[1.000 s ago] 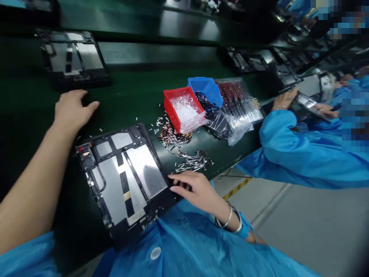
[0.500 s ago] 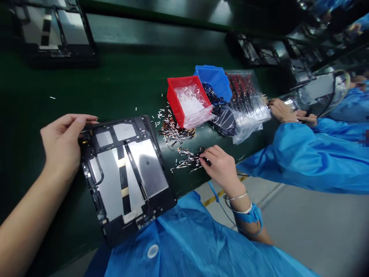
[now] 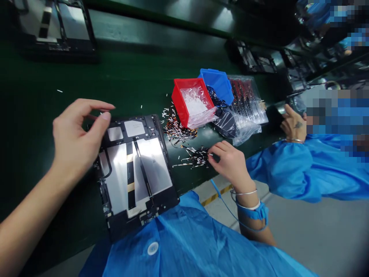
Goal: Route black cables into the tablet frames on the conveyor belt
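An opened tablet lies near the front edge, its inner side up with silver panels and a black-and-gold ribbon strip. My left hand hovers over its upper left corner, thumb and forefinger apart. To the right of the tablet, my right hand is closed in a pinch at the edge of a small pile of black-and-white flex cables. A thin piece with a white end, apparently one such cable, shows at those fingertips. A second heap of cables with orange ends sits behind that pile.
A red bin holds small white strips; beside it stands a blue bin with black parts. Clear trays and plastic bags lie to their right. More tablets rest at the back. A co-worker's hand is at right.
My left hand has let go of the tablet's corner, lifting and spreading its fingers. My right hand has shifted slightly right from the pile's middle. The co-worker's hand has risen.
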The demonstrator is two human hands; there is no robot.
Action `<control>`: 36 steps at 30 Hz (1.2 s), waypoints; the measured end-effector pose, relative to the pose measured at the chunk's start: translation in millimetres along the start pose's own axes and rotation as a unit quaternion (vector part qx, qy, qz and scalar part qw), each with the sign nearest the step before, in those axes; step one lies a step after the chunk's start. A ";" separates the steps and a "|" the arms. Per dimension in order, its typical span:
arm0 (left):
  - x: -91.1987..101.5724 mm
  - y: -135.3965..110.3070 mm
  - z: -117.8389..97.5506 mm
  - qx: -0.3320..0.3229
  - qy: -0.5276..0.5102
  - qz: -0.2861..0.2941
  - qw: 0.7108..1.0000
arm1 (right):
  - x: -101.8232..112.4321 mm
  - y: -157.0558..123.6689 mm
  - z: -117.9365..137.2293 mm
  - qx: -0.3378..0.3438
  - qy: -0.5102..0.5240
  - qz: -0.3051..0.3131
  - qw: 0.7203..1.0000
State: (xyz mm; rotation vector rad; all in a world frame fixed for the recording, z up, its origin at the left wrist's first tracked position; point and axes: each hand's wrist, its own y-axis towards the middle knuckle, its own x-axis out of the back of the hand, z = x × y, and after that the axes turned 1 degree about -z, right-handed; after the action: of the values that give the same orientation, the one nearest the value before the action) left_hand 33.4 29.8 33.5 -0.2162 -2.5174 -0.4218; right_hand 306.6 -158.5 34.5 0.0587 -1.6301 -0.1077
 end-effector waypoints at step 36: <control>-63.0 -23.4 -55.5 0.091 -0.373 0.347 0.856 | 19.8 59.9 50.8 0.099 0.210 -0.284 0.930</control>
State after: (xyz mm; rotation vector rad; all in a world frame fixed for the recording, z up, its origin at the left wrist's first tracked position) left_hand 108.1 -15.1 35.7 -1.3882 -2.9058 0.2585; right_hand 256.3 -99.3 57.5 0.6691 -1.1479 -0.3506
